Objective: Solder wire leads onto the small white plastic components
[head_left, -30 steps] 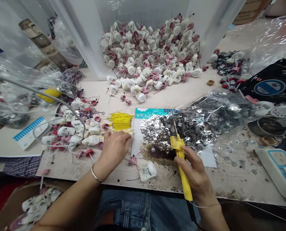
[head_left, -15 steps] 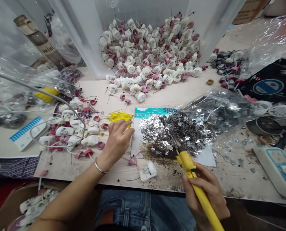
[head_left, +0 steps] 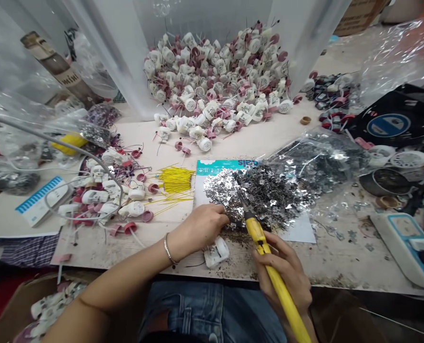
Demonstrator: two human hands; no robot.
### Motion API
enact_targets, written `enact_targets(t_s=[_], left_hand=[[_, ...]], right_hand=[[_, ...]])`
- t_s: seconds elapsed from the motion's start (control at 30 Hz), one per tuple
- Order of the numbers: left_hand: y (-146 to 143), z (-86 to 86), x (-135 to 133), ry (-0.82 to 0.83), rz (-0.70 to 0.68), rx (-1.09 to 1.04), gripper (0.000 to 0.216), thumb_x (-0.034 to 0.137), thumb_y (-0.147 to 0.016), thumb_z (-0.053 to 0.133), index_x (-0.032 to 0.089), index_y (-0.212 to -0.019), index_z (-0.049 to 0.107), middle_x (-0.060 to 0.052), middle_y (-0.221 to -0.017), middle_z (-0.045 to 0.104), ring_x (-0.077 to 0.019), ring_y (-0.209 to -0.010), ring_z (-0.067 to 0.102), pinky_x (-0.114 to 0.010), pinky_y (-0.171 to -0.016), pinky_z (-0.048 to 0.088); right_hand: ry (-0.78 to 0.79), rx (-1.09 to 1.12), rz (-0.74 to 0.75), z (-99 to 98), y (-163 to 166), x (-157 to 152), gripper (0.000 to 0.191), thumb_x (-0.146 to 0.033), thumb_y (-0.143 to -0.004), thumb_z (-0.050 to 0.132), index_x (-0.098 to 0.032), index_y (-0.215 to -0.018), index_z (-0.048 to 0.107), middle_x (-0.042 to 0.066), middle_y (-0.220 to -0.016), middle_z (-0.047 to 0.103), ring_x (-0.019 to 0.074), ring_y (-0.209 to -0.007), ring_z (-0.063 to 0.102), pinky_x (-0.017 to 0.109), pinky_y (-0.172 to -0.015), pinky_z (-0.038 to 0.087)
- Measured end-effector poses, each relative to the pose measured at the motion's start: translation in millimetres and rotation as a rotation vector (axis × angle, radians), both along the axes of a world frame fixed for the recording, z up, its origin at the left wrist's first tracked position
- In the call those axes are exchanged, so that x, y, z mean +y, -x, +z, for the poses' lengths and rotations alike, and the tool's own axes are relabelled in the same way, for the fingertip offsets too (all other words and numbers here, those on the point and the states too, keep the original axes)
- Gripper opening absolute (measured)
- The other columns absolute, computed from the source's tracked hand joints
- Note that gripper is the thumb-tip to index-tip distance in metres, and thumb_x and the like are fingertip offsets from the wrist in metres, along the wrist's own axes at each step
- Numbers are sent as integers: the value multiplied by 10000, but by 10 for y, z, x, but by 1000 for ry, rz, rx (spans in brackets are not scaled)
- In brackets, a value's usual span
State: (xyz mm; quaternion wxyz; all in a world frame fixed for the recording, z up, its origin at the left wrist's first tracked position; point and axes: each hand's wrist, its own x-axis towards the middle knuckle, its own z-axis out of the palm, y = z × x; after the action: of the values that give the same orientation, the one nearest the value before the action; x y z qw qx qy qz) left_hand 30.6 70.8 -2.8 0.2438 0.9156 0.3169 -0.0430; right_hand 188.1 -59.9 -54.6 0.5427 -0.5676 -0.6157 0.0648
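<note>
The yellow soldering iron (head_left: 257, 231) is gripped in the right hand (head_left: 287, 269), with the fingers wrapped around its handle; its metal tip is pointed forward and leftward, over the heap of small metal plates (head_left: 272, 190). The left hand (head_left: 205, 226) is held palm down just left of the tip, its fingers curled and drawn close at the heap's near edge; whether anything is pinched between them cannot be told. A white plastic housing (head_left: 217, 252) is partly covered by this hand and is placed on the table (head_left: 326, 262) near its front edge. Beneath the heap, a sheet with a teal band (head_left: 215, 166) is partly exposed, and on its right side the heap is met by a clear plastic bag (head_left: 329, 157) in which more plates are seen. To the left, yellow wires (head_left: 176, 180) are bunched beside a cluster of white and pink parts (head_left: 99, 195), which is crossed by a looped grey cable (head_left: 94, 151). Farther back, many similar parts (head_left: 219, 81) are piled up in a translucent bin (head_left: 106, 52).
</note>
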Motion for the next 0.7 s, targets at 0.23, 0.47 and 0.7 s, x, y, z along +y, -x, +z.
enact_targets(t_s=[0.23, 0.47, 0.7], left_hand=[[58, -30, 14, -38, 105, -5, 191, 156, -906, 496, 151, -845, 676, -51, -814, 608, -168, -776, 565, -275, -694, 447], [103, 29, 24, -57, 180, -47, 209, 179, -923, 479, 146, -879, 681, -66, -862, 601, -178, -812, 563, -293, -734, 456], [69, -53, 55, 109, 135, -95, 128, 138, -865, 582, 156, -835, 706, -36, -807, 683, -148, -760, 603, -258, -713, 436]], right_hand=[[-54, -12, -102, 34, -43, -175, 468, -25, -735, 668, -229, -1151, 603, 75, -1159, 643, 206, -1011, 659, 334, -729, 619], [7, -29, -83, 154, -58, -347, 419, -43, -749, 639, -201, -1137, 636, 80, -1150, 657, 226, -979, 679, 324, -727, 615], [103, 61, -254, 267, 83, -552, 283, -138, -802, 594, -261, -1043, 677, 29, -962, 723, 239, -820, 721, 325, -614, 619]])
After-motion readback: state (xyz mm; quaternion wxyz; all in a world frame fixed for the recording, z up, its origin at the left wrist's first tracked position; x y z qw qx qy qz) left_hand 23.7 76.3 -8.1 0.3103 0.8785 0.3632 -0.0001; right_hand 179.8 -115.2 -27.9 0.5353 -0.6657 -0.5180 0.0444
